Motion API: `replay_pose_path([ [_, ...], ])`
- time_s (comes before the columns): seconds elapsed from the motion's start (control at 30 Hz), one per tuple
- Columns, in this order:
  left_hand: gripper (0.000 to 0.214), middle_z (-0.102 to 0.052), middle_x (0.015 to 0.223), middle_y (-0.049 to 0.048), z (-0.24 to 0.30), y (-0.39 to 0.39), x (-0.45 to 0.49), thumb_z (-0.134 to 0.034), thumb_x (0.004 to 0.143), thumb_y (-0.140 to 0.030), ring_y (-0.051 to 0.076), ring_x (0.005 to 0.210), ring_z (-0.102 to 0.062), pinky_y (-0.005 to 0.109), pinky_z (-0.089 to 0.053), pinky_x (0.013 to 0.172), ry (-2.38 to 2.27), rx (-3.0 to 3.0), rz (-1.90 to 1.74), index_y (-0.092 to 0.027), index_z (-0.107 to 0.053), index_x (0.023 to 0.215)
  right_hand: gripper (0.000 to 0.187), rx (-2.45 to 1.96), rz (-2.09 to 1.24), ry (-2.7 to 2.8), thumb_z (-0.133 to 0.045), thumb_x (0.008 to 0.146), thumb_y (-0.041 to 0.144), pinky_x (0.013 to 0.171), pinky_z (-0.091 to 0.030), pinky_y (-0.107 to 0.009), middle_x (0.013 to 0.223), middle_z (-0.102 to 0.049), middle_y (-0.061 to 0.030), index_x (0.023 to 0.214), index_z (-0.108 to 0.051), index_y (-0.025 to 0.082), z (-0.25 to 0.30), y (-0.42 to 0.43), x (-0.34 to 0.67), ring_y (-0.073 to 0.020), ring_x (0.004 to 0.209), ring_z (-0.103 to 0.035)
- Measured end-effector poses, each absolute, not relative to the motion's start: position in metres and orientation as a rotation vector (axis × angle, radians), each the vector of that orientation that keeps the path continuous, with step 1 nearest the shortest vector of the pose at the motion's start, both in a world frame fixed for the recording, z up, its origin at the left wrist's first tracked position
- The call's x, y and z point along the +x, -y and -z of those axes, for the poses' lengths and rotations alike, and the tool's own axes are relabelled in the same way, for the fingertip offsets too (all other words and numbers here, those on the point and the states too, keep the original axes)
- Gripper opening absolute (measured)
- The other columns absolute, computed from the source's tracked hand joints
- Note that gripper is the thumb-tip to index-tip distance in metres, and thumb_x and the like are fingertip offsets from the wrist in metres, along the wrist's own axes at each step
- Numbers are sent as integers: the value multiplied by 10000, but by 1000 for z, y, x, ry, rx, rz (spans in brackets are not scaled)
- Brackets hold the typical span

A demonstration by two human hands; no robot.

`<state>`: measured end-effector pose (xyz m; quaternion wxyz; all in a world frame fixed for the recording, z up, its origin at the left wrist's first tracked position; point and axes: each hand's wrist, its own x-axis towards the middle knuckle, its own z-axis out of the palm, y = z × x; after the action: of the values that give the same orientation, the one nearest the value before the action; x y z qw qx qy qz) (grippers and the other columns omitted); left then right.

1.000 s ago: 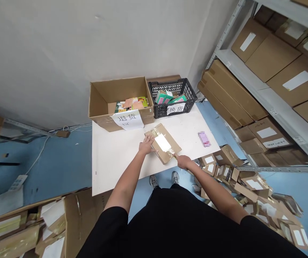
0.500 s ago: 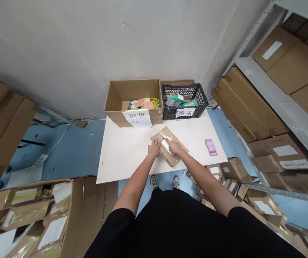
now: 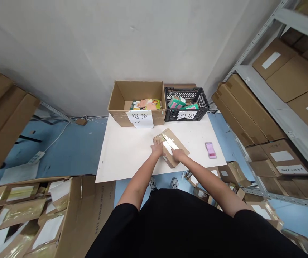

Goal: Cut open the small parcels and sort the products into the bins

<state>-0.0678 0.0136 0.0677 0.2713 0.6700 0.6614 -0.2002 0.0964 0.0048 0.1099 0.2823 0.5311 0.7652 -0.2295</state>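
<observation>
A flat brown cardboard box lies slantwise on the white table, with clear tape and a white label on its top. My left hand grips the box's left edge, fingers spread over the rim. Over the top of the box, near its lower right side, my right hand is closed. A long white strip runs from that hand towards the box's far corner. What the right fingers hold is hidden.
At the table's back stand an open carton with packets inside and a black plastic crate with green boxes. A pixelated pink item lies on the right. Boxed shelves rise beyond; a parcel-filled carton stands at left.
My right hand has slid along the box top towards me and to the right, and the long white strip now shows behind it. My left hand remains on the box edge.
</observation>
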Motion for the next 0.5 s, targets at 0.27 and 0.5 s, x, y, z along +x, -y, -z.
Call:
replay_pose_path([
  [0.27, 1285, 2, 1796, 167, -67, -17, -65, -710, 737, -814, 460, 1635, 82, 674, -400, 1144, -1787, 1795, 592, -265, -102, 1727, 716, 1362, 709, -1969, -704, 826, 105, 908, -585, -453, 1281, -738, -209, 1514, -551, 231, -133, 29, 152, -379, 1193, -721],
  [0.5, 1254, -16, 1800, 163, -70, -13, -69, -731, 756, -768, 452, 1637, 66, 644, -401, 1155, -1785, 1813, 578, -278, -107, 1727, 708, 1369, 790, -1965, -645, 842, 108, 843, -546, -372, 1242, -765, -156, 1529, -570, 261, -145, 29, 211, -340, 1084, -749],
])
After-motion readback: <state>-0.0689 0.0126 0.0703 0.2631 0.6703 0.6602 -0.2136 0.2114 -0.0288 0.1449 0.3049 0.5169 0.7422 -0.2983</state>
